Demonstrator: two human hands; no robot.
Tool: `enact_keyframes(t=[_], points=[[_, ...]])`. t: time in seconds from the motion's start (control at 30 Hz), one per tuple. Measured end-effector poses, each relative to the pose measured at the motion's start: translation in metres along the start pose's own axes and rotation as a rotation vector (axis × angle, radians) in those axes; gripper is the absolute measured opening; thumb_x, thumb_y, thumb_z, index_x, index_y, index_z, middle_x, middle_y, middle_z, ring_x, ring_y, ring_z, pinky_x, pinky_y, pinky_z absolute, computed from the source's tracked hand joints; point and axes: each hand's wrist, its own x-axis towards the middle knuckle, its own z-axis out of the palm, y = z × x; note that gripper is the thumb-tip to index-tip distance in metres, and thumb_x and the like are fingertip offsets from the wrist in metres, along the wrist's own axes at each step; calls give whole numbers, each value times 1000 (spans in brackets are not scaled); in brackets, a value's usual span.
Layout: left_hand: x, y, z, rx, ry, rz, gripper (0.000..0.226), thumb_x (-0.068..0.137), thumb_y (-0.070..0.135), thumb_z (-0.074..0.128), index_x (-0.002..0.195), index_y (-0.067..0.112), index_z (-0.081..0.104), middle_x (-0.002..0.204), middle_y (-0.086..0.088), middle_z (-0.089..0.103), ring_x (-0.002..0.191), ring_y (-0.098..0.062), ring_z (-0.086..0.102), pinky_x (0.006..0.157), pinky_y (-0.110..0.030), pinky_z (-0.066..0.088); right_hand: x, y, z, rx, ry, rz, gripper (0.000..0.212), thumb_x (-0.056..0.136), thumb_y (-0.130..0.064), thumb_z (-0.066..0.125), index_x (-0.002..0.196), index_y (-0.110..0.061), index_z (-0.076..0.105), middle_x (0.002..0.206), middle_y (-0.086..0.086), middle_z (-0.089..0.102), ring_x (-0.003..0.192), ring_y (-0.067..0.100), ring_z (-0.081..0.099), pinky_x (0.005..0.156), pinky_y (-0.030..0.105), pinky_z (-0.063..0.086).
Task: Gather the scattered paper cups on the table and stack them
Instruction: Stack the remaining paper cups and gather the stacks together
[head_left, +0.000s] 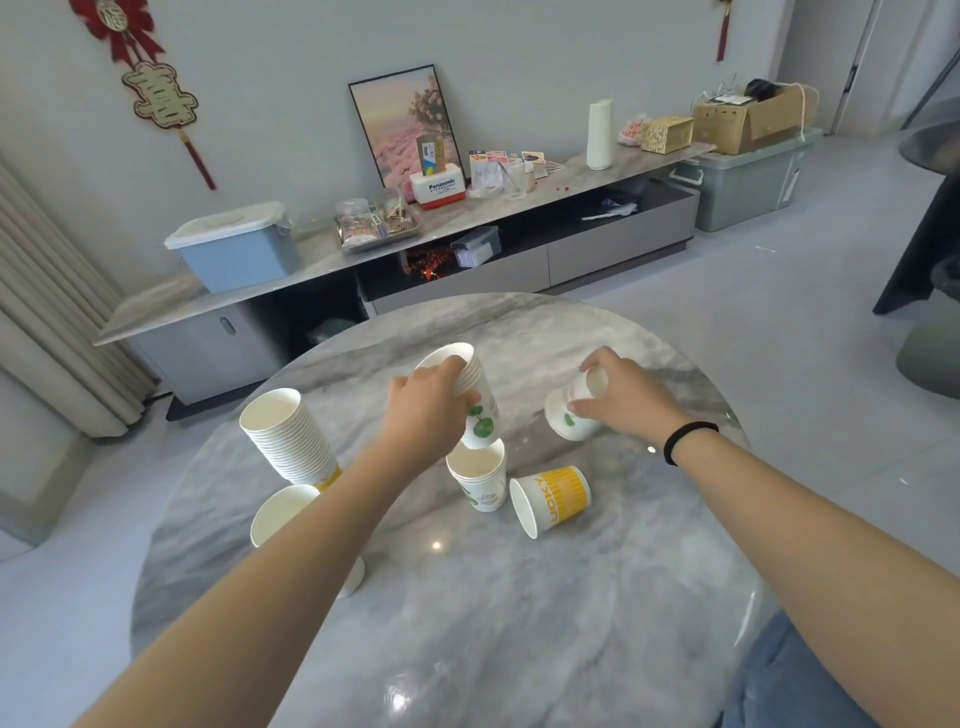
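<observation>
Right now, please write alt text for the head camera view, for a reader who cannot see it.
A person's left hand holds a small stack of green-print cups above an upright short stack on a round marble table, while the right hand grips a single green-print cup. A yellow cup lies on its side; a tall stack leans at the left.

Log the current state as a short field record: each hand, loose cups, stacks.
left hand: grips a short stack of green-leaf white paper cups, held tilted above the table
right hand: grips a single green-print white cup, lying on its side
loose: yellow-striped paper cup, on its side
stacks: tall white stack; short upright green-print stack
surface: round grey marble table
</observation>
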Motion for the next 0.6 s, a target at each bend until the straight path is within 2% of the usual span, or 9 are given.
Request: enact_keyframes(t=[0.13,0.23,0.3,0.37,0.43,0.5,0.57,0.6], points=[[-13,-8,19,41,-99,14,30,95,28,46,121,15,49,115,-11,62,108,-31,54,94,-35,32,-7,-27,5,140,89,33,53,75,-38,72,111,-14,42,101,1,49,89,22,51,68,32,41],[-20,-11,38,5,-185,20,30,94,27,48,122,18,53,119,-8,62,115,-28,53,98,-34,32,-8,-40,11,415,76,164,48,78,-35,70,106,-13,39,102,4,51,89,23,56,59,27,42],[-25,-15,48,-97,-238,1,31,93,30,51,123,21,55,119,-3,63,117,-24,52,101,-33,30,-6,-48,17,738,5,249,47,79,-32,71,107,-10,40,113,9,55,97,25,60,66,31,52],[-28,-19,53,-191,-190,-28,36,91,35,55,125,22,53,120,1,59,119,-20,49,103,-33,29,-5,-55,26,988,-107,263,48,80,-24,71,115,-8,41,124,15,55,104,27,62,74,37,56],[-28,-20,46,-432,-97,-140,46,89,34,58,131,20,47,128,1,51,124,-16,45,108,-35,30,-4,-63,36,1100,-181,211,52,82,-17,70,123,-10,40,124,16,56,97,26,64,77,35,55],[-24,-20,29,-869,-102,-266,48,92,30,56,137,20,41,130,3,45,122,-14,45,107,-33,33,-3,-72,45,1092,-215,133,53,83,-17,69,128,-14,40,121,14,59,95,22,63,84,32,49],[-19,-21,14,-1214,-166,-294,36,96,32,48,131,23,45,121,8,54,111,-10,52,104,-33,34,-3,-78,53,992,-229,51,53,83,-22,69,129,-21,43,120,8,61,106,19,59,94,31,42],[-18,-24,11,-1265,-161,-284,36,96,34,47,130,21,46,118,7,58,106,-10,55,102,-34,37,-3,-80,57,932,-243,5,52,83,-24,70,128,-25,44,121,5,62,111,18,58,98,32,41]])
